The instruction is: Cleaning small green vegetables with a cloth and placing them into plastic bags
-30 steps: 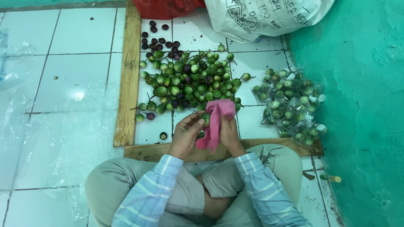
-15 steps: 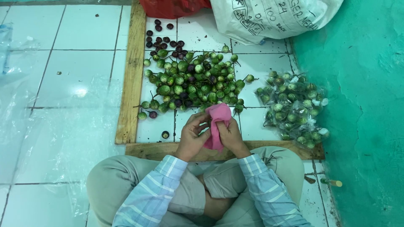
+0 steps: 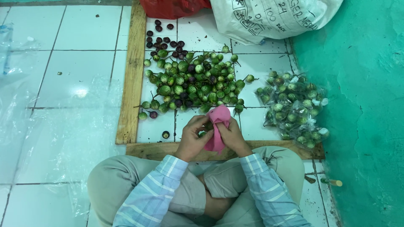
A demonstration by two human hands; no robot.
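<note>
I sit cross-legged on a white tiled floor. Both hands hold a pink cloth (image 3: 219, 126) in front of me. My left hand (image 3: 194, 136) grips its left side and my right hand (image 3: 234, 138) its right side. A small green round eggplant seems wrapped in the cloth, mostly hidden. Just beyond my hands lies a pile of small green eggplants (image 3: 193, 82), with several dark purple ones (image 3: 162, 40) farther away.
Wooden planks (image 3: 131, 75) frame the pile on the left and near side. Clear bags of packed eggplants (image 3: 294, 107) lie to the right by a teal wall (image 3: 366, 96). A white sack (image 3: 273, 17) and a red bag (image 3: 172, 7) sit at the far edge. Clear plastic sheeting (image 3: 50, 126) covers the floor at left.
The pink cloth has been drawn in closer between both hands and bunched up. The view has shifted slightly.
</note>
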